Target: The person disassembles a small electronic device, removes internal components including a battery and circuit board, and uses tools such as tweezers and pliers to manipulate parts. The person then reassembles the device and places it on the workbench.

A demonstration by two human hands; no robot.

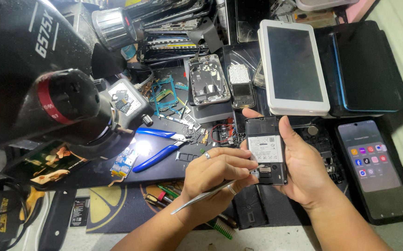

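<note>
My right hand [306, 169] grips a small black phone [265, 151] with its back cover off; a white-labelled battery shows inside it. My left hand [217, 174], with rings on two fingers, pinches metal tweezers [211, 191]. The tweezer tip touches the lower part of the phone's open back, just under the battery. Both hands hover over a dark work mat [173, 165].
A black microscope [57, 93] looms at the left. Blue-handled pliers [157, 155] lie on the mat. A white tablet [294, 65], an opened phone [207, 80] and a small keypad phone [242, 86] lie behind. A lit smartphone [373, 167] lies at the right, a dark tablet [366, 65] above it.
</note>
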